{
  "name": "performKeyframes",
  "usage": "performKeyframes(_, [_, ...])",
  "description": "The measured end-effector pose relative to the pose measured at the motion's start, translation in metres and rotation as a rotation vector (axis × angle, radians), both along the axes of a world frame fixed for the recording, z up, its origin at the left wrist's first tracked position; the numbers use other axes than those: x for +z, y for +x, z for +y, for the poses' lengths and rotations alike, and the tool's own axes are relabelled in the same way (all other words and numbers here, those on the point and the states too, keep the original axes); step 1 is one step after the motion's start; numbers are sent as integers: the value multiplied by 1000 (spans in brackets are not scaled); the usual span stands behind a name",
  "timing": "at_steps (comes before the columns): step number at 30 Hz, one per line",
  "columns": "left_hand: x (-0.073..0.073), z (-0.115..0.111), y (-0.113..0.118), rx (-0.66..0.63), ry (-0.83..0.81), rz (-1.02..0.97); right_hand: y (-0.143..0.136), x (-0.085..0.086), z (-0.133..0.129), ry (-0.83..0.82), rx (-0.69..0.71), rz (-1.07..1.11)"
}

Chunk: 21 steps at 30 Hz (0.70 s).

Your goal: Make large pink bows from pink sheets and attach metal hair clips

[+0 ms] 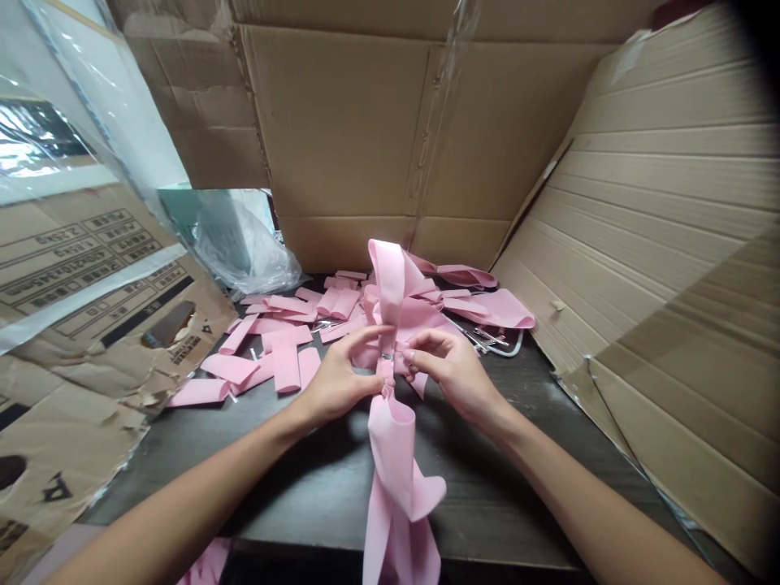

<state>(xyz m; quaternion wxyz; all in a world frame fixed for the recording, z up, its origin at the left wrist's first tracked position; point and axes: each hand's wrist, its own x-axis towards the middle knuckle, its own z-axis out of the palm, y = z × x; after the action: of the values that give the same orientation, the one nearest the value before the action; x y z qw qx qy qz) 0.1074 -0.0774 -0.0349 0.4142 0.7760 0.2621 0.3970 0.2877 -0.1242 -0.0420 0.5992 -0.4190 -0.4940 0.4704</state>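
A large pink ribbon bow [395, 455] stands on end over the front of the table, one loop rising and the other loop and tails hanging past the edge. My left hand [341, 375] grips it round the gathered middle, thumb below and index finger above. A small shiny metal piece [387, 356] shows at that middle. From the other side, my right hand [456, 372] is closed in a pinch against the bow's centre. What exactly lies between those fingertips is partly hidden.
Several folded pink ribbon pieces [286, 367] lie across the dark table [305, 479]. Metal clips [478, 337] and another pink bow [505, 309] are at the right. Cardboard walls [341, 130] stand behind and at both sides; a clear plastic bag [253, 252] sits back left.
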Motion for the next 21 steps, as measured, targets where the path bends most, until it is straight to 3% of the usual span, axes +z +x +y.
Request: performKeyframes(21, [-2,-9,4,-20,200,95,-6,0,-5,-98,80,22])
